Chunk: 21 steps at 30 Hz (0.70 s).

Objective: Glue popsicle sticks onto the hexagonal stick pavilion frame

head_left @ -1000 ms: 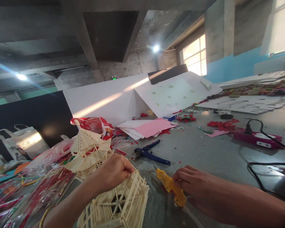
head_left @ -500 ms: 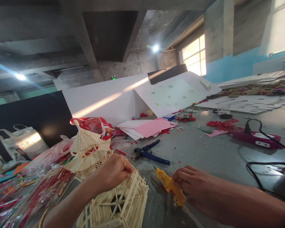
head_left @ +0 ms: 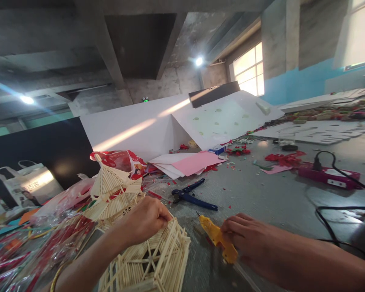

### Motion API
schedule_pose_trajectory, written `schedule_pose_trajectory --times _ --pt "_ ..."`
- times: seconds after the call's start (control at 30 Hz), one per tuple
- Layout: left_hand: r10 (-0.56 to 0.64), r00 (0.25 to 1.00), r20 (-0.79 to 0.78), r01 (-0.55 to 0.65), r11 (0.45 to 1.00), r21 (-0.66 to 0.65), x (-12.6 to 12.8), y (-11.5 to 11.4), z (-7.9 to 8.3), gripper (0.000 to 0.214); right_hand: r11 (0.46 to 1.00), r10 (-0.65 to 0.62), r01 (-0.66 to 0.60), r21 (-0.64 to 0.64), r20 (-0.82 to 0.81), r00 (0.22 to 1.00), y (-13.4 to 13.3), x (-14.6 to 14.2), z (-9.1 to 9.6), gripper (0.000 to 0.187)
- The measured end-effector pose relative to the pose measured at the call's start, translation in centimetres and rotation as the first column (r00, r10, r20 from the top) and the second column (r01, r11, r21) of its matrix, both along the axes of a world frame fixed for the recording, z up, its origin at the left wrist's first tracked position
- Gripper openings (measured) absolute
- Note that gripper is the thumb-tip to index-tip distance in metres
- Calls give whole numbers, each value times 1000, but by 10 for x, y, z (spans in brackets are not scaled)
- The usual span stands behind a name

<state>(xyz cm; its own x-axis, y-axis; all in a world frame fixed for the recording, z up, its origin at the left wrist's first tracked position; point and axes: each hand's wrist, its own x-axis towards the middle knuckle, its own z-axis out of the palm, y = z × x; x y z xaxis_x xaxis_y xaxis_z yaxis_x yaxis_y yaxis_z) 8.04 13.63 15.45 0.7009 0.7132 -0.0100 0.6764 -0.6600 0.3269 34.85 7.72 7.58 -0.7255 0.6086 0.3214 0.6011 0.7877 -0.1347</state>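
My left hand (head_left: 144,221) is closed in a pinch on the top edge of a hexagonal frame of pale wooden sticks (head_left: 152,261) lying on the grey table (head_left: 261,194). My right hand (head_left: 246,239) is wrapped round a yellow glue gun (head_left: 217,239), whose nozzle points up and to the left, a short way from the frame. A finished stick pagoda roof (head_left: 112,190) stands just behind my left hand.
Blue-handled pliers (head_left: 191,196) lie beyond the glue gun. Pink and white paper sheets (head_left: 188,162), red scraps and plastic bags (head_left: 48,235) clutter the left and back. A pink power strip (head_left: 328,176) with black cables (head_left: 337,211) lies at right. White boards lean at the back.
Hardly anything differs: both hands keep their hold, and my right hand with the glue gun has shifted very slightly left.
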Motion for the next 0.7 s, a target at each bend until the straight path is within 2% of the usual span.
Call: schedule_pose_trajectory --times 0.27,0.53,0.7 --pt "-3 1000 -17 3 1000 17 -2 3 -2 14 999 10 -11 39 14 1000 -1 4 -4 23" --pt "-12 1000 -17 12 1000 25 -2 2 -2 14 1000 1 -2 6 54 999 -5 2 4 18" --pt "-17 1000 -16 18 1000 26 -2 3 -3 13 1000 -7 7 7 60 998 -3 4 -1 21"
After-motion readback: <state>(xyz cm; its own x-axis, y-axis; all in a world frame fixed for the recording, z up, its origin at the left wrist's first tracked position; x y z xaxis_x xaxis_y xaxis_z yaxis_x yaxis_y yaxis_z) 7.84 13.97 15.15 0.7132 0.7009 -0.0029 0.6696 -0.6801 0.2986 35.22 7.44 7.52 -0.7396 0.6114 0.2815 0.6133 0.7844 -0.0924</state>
